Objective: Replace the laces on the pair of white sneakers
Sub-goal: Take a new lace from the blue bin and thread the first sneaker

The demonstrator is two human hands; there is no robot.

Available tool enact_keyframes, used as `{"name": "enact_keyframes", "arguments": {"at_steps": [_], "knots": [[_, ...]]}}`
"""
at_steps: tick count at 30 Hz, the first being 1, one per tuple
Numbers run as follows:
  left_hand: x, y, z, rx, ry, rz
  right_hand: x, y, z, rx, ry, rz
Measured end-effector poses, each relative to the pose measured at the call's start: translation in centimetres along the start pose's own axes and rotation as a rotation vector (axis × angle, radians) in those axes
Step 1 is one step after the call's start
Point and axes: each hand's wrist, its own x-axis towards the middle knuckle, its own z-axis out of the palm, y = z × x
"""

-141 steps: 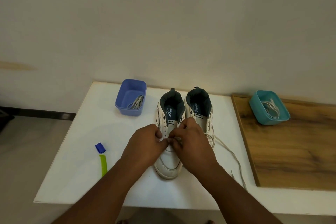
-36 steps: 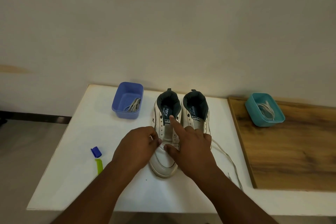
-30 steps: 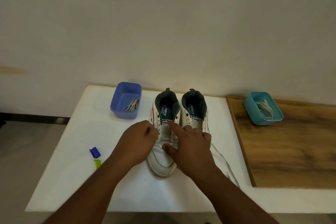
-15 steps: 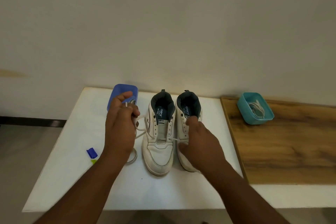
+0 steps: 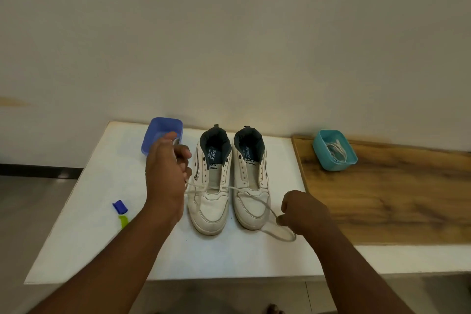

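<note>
Two white leather sneakers (image 5: pixel 229 181) stand side by side on your white table (image 5: pixel 89 211). One thin white lace (image 5: pixel 244 190) crosses the left sneaker's lowest eyelets; your left hand (image 5: pixel 165 176) grips one end left of the sneakers, your right hand (image 5: pixel 303 209) pinches the other to their right.

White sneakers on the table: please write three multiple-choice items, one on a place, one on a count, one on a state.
1. Where is the teal plastic tub?
A. on the wooden board
B. on the floor
C. between the sneakers

2. How many white sneakers are there?
A. one
B. two
C. four

3. The white lace is
A. knotted in a bow
B. in the blue plastic tub
C. gripped by the left hand and right hand

Answers:
1 A, it sits on wood.
2 B, a pair side by side.
3 C, both hands pull its ends.
</note>
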Motion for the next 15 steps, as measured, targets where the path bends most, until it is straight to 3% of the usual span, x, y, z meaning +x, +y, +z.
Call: {"name": "enact_keyframes", "arguments": {"at_steps": [2,4,10,15], "knots": [[0.3,-0.5,0.3,-0.02,-0.016,-0.107,-0.2,-0.4,0.1,-0.025,-0.055,-0.022],[0.4,-0.9,0.4,0.059,-0.045,-0.104,-0.3,-0.8,0.5,-0.072,-0.072,-0.044],[-0.5,-1.3,0.5,0.22,-0.157,0.151,-0.9,-1.8,2.2,-0.073,-0.012,-0.108],[-0.8,-1.3,0.1,0.308,-0.123,0.271,-1.2,-2.7,3.4,-0.078,0.1,-0.129]]}}
